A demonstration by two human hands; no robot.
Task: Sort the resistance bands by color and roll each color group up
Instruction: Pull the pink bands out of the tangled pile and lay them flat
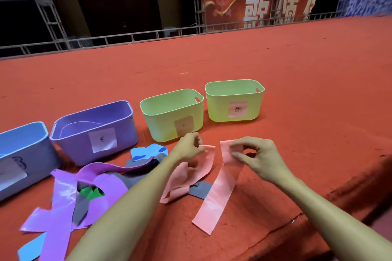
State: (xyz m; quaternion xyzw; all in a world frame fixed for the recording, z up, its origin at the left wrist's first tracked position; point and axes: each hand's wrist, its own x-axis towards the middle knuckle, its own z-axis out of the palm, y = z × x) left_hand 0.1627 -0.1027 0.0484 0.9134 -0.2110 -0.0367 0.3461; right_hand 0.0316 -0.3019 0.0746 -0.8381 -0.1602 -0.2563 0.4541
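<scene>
In the head view, the upper end of one pink band (206,160) is pinched by the left hand (188,144), its lower part left folded on the red carpet (275,70); a second pink band (216,197) is pinched at its top by the right hand (258,154) and trails flat toward the viewer; the two are held side by side, just apart; a mixed pile of purple bands (63,193), grey bands (131,178), a blue band (146,152) and a green band (91,193) lies unsorted to the left; something purple seems to lie in the purple bin (118,140); no rolled group can be made out, so the task is judged barely begun, with pink being gathered first
</scene>
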